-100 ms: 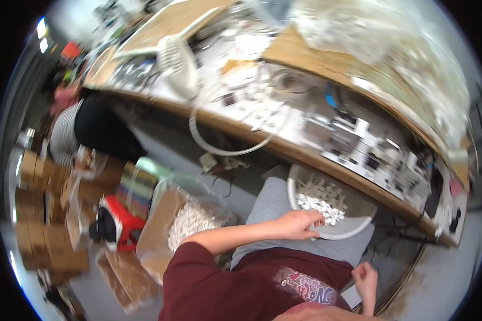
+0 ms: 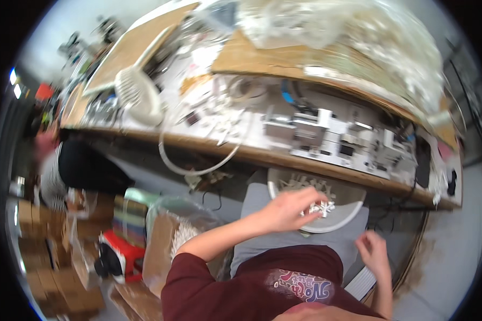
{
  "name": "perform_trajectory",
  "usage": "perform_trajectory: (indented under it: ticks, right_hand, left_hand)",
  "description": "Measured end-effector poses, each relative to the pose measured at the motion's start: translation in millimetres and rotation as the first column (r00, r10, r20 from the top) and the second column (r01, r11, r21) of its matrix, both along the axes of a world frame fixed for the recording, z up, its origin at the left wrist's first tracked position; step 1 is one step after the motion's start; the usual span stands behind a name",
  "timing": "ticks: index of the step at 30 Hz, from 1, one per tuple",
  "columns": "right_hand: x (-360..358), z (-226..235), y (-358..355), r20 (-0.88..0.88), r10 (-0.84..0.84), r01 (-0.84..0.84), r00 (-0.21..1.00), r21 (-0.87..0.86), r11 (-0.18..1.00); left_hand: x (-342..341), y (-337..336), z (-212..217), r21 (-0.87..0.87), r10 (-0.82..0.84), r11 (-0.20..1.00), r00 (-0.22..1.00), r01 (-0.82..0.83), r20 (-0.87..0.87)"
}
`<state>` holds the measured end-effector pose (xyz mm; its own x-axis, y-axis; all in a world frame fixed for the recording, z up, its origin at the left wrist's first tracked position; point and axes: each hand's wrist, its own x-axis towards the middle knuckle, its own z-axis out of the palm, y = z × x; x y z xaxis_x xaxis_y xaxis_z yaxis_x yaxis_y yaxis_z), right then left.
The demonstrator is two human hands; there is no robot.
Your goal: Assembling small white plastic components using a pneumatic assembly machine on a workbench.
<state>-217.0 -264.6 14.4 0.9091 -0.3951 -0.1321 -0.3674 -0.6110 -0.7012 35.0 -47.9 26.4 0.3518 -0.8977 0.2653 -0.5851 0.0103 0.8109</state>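
My left hand (image 2: pixel 294 209) reaches over a round white basin (image 2: pixel 353 216) that rests on my lap. Its fingers are bent, with the thumb apart from them, against a heap of small white plastic pieces (image 2: pixel 324 207). The hand covers much of this heap, and no piece shows clearly gripped. Farther back in the basin lie several paler, beige-looking pieces (image 2: pixel 305 182). My right hand (image 2: pixel 373 249) is raised beyond the basin's right side, over my right leg. Its fingers are curled with the tips close together, and nothing is seen in them.
Ahead runs a workbench (image 2: pixel 273 156) with metal fixtures (image 2: pixel 311 128), scattered white parts and a pale hoop (image 2: pixel 198 173) hanging over its edge. To the left stand a lined carton (image 2: pixel 160 243) of white pieces, a red stool-like object (image 2: pixel 124 257) and stacked cartons (image 2: pixel 53 289). Another person (image 2: pixel 85 166) stands farther left.
The view has shifted, so bench and basin sit farther left in it. My left hand has gone from the basin's near rim onto the white pieces. My right hand has come up.
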Motion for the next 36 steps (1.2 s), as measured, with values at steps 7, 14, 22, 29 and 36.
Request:
perform_trajectory:
  ticks: [7, 14, 22, 29, 36]
  right_hand:
    - [128, 113, -93, 0.657, 0.198, 0.243, 0.727, -0.516, 0.821]
    - [223, 163, -230, 0.466, -0.205, 0.423, 0.861, -0.431, 0.797]
    - [224, 147, -164, 0.281, 0.551, -0.162, 0.786, -0.766, 0.622]
    - [174, 131, -253, 0.3, 0.183, 0.135, 0.936, -0.789, 0.6]
    - [199, 151, -254, 0.334, -0.028, 0.247, 0.942, -0.635, 0.732]
  left_hand:
    - [102, -114, 131, -0.664, 0.468, 0.746, 0.754, -0.058, 0.46]
    - [146, -218, 175, -0.446, 0.387, 0.89, 0.675, -0.094, 0.628]
    - [188, -249, 152, -0.021, 0.03, 0.988, -0.054, 0.15, 0.998]
    - [212, -164, 126, 0.027, 0.012, 0.993, 0.327, -0.113, 0.945]
    - [262, -103, 125, 0.124, 0.11, 0.935, 0.604, -0.331, 0.79]
